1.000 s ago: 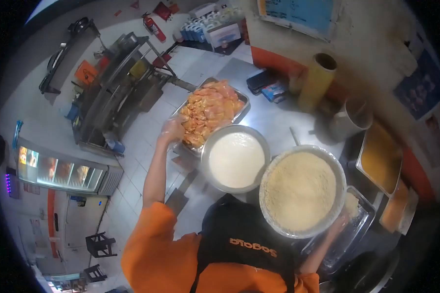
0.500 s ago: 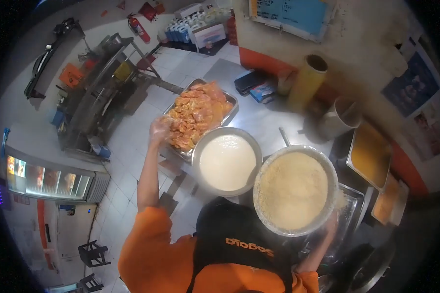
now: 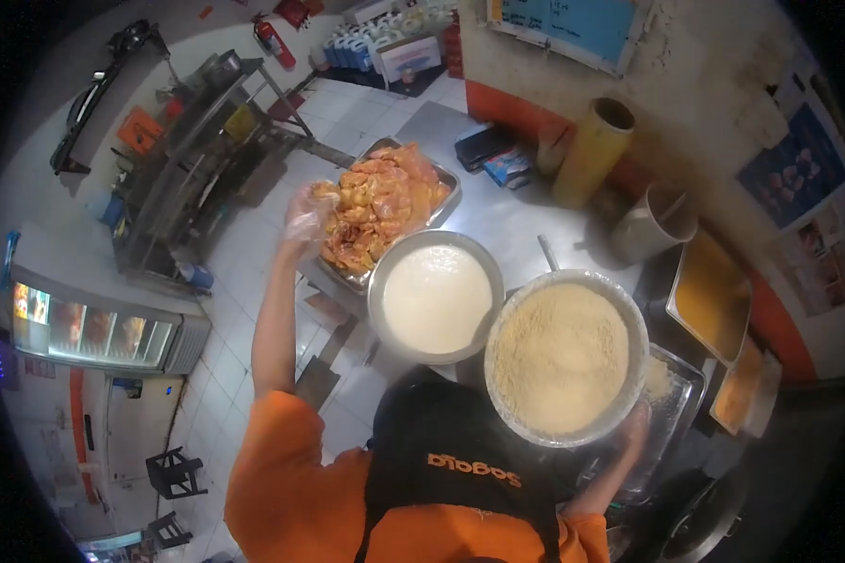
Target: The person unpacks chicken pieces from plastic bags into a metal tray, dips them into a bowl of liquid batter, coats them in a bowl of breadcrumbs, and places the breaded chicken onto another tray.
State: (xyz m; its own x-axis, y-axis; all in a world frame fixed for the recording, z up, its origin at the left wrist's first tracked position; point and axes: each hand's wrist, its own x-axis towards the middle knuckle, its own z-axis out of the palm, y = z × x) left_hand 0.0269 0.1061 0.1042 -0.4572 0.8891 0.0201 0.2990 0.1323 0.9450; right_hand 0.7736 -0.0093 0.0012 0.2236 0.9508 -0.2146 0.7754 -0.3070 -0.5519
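My left hand (image 3: 307,218), in a clear plastic glove, is at the left edge of a metal tray (image 3: 454,199) heaped with raw, orange-tinted chicken pieces (image 3: 385,202). Its fingers are closed on a piece of chicken (image 3: 325,191) beside the heap. Nearer to me stands a metal bowl of pale, creamy batter (image 3: 437,302). To its right is a larger bowl of yellowish breading flour (image 3: 561,361) with a dusty rim. My right hand (image 3: 637,427) is low against that bowl's right outer side; its fingers are mostly hidden.
A metal tray (image 3: 693,399) with crumbs lies right of the flour bowl. Along the wall stand a yellow cylinder (image 3: 591,155), a pale jug (image 3: 650,225) and a pan of orange-yellow contents (image 3: 714,298). A dark pouch (image 3: 483,147) and a blue packet (image 3: 507,169) lie behind the bowls.
My left hand has moved slightly up along the chicken tray's left edge, and a piece now shows in its fingers. The right hand stays beside the flour bowl. The view has shifted slightly.
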